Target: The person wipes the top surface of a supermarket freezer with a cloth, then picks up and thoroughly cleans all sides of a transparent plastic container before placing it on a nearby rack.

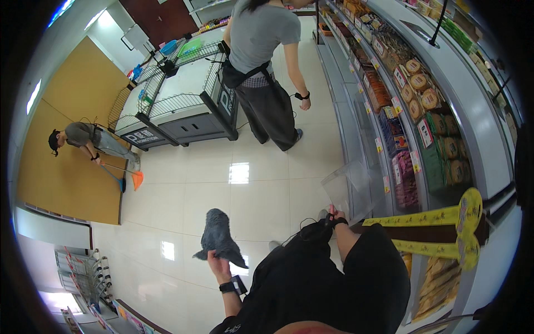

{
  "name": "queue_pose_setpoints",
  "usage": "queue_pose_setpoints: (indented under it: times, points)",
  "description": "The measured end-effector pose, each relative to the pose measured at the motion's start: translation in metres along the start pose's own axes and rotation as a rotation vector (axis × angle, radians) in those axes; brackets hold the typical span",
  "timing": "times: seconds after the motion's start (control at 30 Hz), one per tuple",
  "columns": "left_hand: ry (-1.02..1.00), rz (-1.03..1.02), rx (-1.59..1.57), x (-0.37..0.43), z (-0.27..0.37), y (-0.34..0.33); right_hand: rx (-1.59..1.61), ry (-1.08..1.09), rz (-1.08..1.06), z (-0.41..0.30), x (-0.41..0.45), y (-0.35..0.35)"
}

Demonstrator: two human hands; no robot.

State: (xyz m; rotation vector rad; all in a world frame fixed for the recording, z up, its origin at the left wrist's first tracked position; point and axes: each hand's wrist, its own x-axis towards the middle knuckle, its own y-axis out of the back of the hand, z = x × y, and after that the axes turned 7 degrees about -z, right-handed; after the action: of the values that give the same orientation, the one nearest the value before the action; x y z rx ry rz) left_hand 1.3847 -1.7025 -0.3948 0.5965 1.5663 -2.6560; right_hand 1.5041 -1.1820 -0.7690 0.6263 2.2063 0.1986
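My left hand (219,265) holds up a grey fluffy cloth (217,236) by its lower part, over the tiled floor. My right hand (335,213) grips the lower end of a clear plastic panel (348,188), close to the bottom front of the refrigerated display case (369,154). Packaged foods stand on that case's shelves, among them round packs (419,89) and purple-pink packs (404,179). Both wrists wear black bands.
A co-worker (263,75) stands ahead beside a wire-railed promotion counter (179,121). Another person (87,137) at the left holds a broom and an orange dustpan (137,180). Yellow-trimmed shelving (417,217) is at my right; shopping carts (83,271) stand lower left.
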Motion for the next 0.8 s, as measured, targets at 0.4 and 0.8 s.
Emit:
queue_pose_setpoints:
  times: [0.4,0.8]
  points:
    - [0.18,-0.192,1.222,0.047,-0.056,-0.055,1.428,-0.133,-0.777,-0.247,-0.25,-0.043]
    - [0.149,-0.33,1.434,0.118,0.008,-0.127,0.662,0.102,-0.834,-0.325,-0.376,-0.025]
